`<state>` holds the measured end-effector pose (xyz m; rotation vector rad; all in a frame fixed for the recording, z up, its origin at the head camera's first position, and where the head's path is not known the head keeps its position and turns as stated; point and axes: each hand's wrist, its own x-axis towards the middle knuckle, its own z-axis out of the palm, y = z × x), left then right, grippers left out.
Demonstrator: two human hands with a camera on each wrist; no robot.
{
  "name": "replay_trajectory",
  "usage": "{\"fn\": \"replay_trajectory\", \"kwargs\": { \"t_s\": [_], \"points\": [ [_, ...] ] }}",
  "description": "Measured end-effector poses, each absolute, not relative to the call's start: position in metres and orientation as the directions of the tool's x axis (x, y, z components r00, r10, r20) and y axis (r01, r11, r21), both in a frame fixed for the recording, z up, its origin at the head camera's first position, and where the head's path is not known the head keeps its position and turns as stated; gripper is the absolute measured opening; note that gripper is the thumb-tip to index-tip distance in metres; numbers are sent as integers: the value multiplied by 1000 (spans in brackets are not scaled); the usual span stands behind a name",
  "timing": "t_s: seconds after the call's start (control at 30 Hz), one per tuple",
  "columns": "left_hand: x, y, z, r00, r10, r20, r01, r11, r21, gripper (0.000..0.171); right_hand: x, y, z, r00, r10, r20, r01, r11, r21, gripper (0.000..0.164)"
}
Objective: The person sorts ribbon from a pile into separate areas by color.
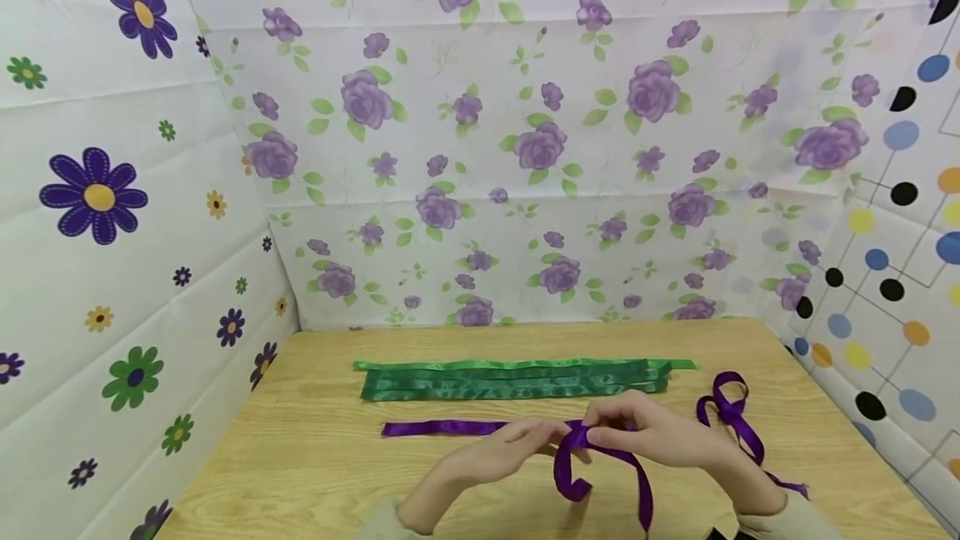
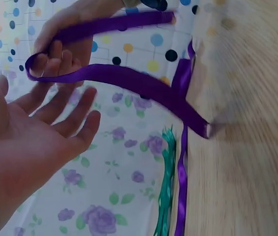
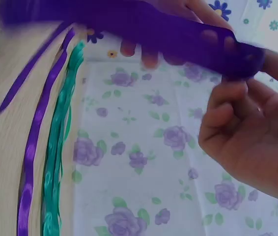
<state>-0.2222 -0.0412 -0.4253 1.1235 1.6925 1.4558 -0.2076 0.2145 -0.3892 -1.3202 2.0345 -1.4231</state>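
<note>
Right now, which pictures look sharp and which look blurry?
Head view: evenly lit and sharp, walls bowed by the wide lens, green ribbons crisp. Left wrist view: table smeared by motion, purple ribbon soft. Right wrist view: ribbon across the top blurred, right hand fairly clear.

Glossy satin purple ribbon [image 1: 592,450], shiny green ribbons [image 1: 513,379], matt pale wood-grain table [image 1: 315,457], smooth printed floral backdrop [image 1: 525,148]
</note>
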Motion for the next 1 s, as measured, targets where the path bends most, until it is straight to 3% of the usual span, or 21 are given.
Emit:
{"fn": "replay_trajectory", "kwargs": {
  "t_s": [0.13, 0.27, 0.53, 0.73, 1.0],
  "points": [
    [-223, -44, -426, -451, 877, 168, 124, -125, 984, 57, -210, 212, -387, -568, -780, 262, -518, 92, -850, 20],
    [-228, -56, -428, -507, 837, 205, 190, -123, 974, 43, -215, 218, -390, -609, -746, 269, -537, 139, -832, 20],
    [-245, -101, -439, -627, 765, 150, 258, 22, 966, 35, -229, 252, -404, -668, -734, 120, -412, 231, -881, 27],
    [-257, -139, -448, -714, 699, 24, 256, 229, 939, 36, -239, 273, -422, -727, -685, -45, -290, 366, -884, 32],
    [-261, -179, -459, -799, 593, -100, 228, 452, 862, 26, -254, 294, -454, -764, -634, -119, -252, 463, -850, 30]
  ]
}}
